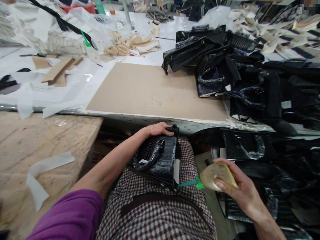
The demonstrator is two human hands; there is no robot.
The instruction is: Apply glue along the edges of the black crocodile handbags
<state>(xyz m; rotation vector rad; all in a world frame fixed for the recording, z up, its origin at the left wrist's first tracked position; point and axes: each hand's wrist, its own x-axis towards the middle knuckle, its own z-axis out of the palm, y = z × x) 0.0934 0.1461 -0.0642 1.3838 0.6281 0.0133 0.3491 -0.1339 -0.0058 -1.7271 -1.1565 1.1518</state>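
A black crocodile-patterned handbag (167, 156) lies on my lap, over a checked apron (155, 216). Its looped handle (150, 160) is wrapped in clear plastic. With my left hand (160, 129) I grip the bag's far edge, the thumb pressed on the black material. In my right hand (232, 178) is a squeeze bottle (216, 175) of yellowish liquid, tipped on its side. The bottle's green nozzle points left, its tip at the near right corner of the bag; whether it touches I cannot tell.
A beige board (150, 90) lies on the white table ahead. Black bags (215, 63) are piled at its right, more below (245, 146) at my right side. Another glue-type bottle (90, 50) stands back left. A wooden surface (50, 140) with a white strip (40, 173) is at left.
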